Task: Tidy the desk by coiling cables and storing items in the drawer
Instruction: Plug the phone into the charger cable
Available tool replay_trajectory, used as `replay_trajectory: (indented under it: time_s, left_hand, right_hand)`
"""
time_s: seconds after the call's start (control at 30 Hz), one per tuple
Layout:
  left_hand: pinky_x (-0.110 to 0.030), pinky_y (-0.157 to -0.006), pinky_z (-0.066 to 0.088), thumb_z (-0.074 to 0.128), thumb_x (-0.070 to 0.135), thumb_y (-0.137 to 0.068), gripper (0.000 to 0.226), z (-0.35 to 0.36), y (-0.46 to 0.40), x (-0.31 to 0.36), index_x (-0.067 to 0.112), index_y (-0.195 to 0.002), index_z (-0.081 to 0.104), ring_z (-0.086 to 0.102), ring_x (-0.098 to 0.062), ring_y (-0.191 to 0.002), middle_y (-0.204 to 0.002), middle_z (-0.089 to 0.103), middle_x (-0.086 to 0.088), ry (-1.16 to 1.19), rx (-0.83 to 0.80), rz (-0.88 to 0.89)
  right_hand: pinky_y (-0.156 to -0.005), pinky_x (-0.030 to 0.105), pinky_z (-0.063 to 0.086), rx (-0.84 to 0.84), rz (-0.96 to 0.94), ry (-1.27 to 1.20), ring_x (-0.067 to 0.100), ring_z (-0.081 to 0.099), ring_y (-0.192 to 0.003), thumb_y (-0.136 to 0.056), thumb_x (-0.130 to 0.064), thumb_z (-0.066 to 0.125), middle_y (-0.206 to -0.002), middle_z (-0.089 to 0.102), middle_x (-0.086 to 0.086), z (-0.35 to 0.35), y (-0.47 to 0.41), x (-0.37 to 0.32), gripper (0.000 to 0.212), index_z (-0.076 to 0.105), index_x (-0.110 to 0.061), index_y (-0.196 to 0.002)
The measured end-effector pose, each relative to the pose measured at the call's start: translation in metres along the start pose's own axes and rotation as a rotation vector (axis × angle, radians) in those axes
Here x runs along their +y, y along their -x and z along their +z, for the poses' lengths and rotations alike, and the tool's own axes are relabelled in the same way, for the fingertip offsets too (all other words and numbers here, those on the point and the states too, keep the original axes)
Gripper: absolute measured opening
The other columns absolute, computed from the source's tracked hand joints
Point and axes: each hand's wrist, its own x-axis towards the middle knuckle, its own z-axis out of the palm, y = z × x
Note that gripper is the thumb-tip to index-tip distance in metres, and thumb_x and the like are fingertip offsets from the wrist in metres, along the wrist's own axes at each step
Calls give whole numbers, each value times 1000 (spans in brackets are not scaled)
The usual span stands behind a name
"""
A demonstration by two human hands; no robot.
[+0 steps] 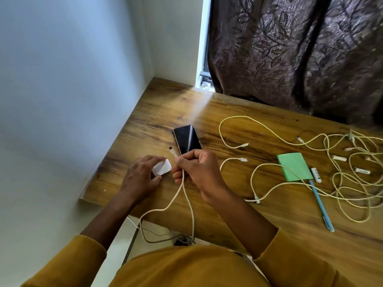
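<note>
My right hand point(196, 168) grips a white cable point(187, 201) near its plug end, which sticks up beside a black phone point(187, 139) lying on the wooden desk point(238, 214). The cable loops down over the desk's front edge. My left hand point(141, 175) holds a white charger block point(162, 167) against the desk, thumb below and fingers over it. Several more white cables point(352, 183) lie tangled at the right.
A green notepad point(294, 165), a blue pen point(321, 206) and small white adapters point(316, 174) lie among the cables at the right. A wall borders the desk on the left, a dark curtain point(300, 52) hangs behind. No drawer is in view.
</note>
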Motion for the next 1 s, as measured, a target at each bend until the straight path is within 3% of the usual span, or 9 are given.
replay_trajectory:
  time_s: [0.2, 0.3, 0.37, 0.53, 0.7, 0.87, 1.0]
  left_hand:
    - [-39, -89, 59, 84, 24, -80, 59, -6, 2, 3, 25, -136, 66, 67, -19, -106, -130, 71, -3, 104, 57, -106]
    - [-41, -86, 64, 85, 22, -78, 57, -13, 5, 6, 26, -132, 70, 72, -12, -98, -123, 75, 3, 311, 95, -209]
    - [-35, -85, 64, 88, 20, -79, 56, -19, 9, 7, 26, -132, 71, 73, -8, -101, -124, 74, 6, 471, 100, -251]
    - [-31, -85, 63, 88, 20, -81, 51, -34, 19, 17, 26, -129, 72, 75, -9, -103, -120, 76, 10, 730, 144, -289]
    - [-27, -83, 63, 86, 16, -83, 53, -44, 25, 26, 21, -133, 70, 74, -10, -106, -126, 73, 9, 756, 203, -236]
    - [-18, -81, 60, 86, 16, -83, 57, -47, 28, 27, 23, -136, 67, 69, -5, -110, -130, 68, 11, 662, 223, -195]
    - [-24, -88, 59, 86, 16, -83, 59, -47, 32, 29, 24, -137, 66, 67, -9, -114, -134, 67, 8, 601, 215, -153]
  right_hand:
    - [-57, 29, 60, -10, -51, 110, 20, 70, -60, -95, -11, 73, -76, 76, 13, 3, 7, 9, 11, 69, -3, -100]
    - [-52, 27, 57, -13, -89, 158, 18, 68, -56, -94, -13, 75, -74, 75, 14, 6, 9, 13, 12, 70, -4, -98]
    - [-52, 27, 56, -11, -119, 208, 17, 68, -56, -94, -17, 77, -73, 75, 12, 7, 8, 16, 13, 70, -5, -96]
    - [-50, 29, 56, 11, -172, 348, 16, 68, -54, -90, -19, 79, -69, 73, 8, 11, 6, 15, 15, 69, -8, -89]
    - [-60, 52, 62, 40, -234, 457, 26, 71, -63, -83, -21, 83, -69, 71, 4, 19, -1, 21, 18, 67, -15, -77]
    - [-58, 55, 60, 52, -274, 483, 29, 70, -64, -82, -25, 84, -70, 70, 5, 22, -2, 24, 22, 65, -18, -75]
    - [-57, 54, 59, 54, -304, 486, 28, 69, -63, -80, -32, 85, -69, 69, 4, 24, 1, 23, 26, 65, -17, -75]
